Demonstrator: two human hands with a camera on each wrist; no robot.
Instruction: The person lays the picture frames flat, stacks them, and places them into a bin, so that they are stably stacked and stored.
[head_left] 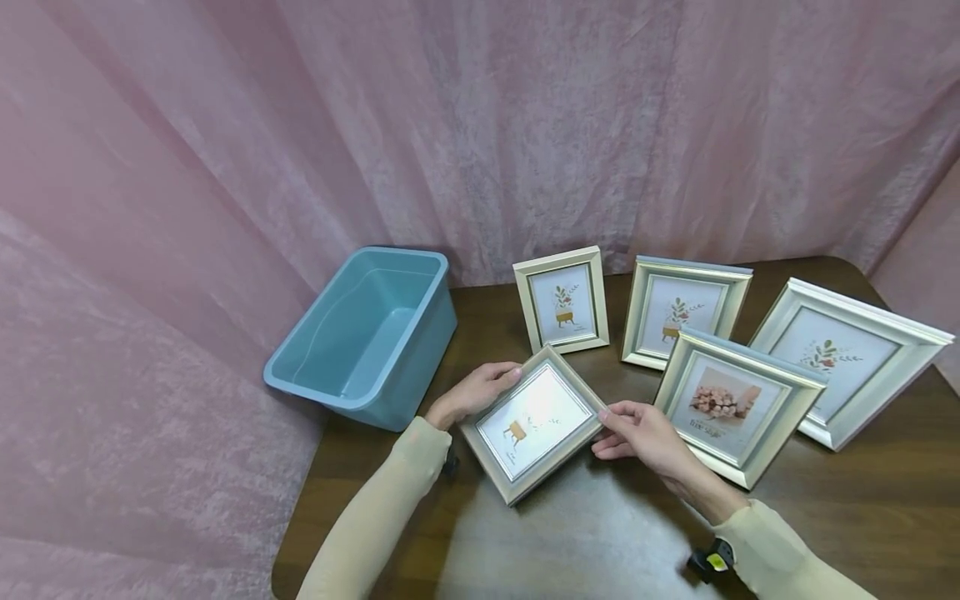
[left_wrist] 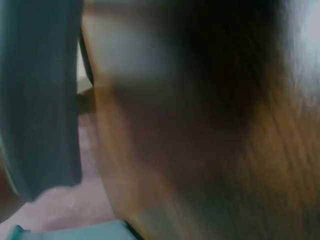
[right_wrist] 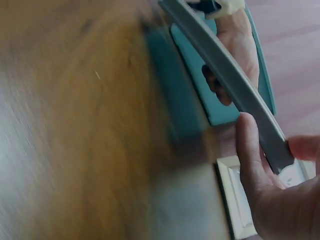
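Note:
Between my two hands is a picture frame [head_left: 491, 467] with a silver border and a vase print under shiny glass, tilted above the table. My left hand [head_left: 474, 393] grips its upper left edge, the fingers partly behind it. At the opposite corner my right hand [head_left: 641, 437] pinches the border between thumb and fingers. In the right wrist view the picture frame [right_wrist: 220, 62] appears edge-on, with the right hand [right_wrist: 280, 205] on its near end and the left hand [right_wrist: 242, 55] beyond. Only the border of the picture frame [left_wrist: 42, 100] shows in the left wrist view.
A blue plastic bin [head_left: 408, 358] stands at the left. Behind are a cream frame [head_left: 600, 310] and a gold-edged frame [head_left: 633, 321]; a flower-photo frame [head_left: 780, 367] and a large white frame [head_left: 885, 317] stand at the right of the brown table [head_left: 900, 517]. Pink curtains [head_left: 525, 125] hang behind.

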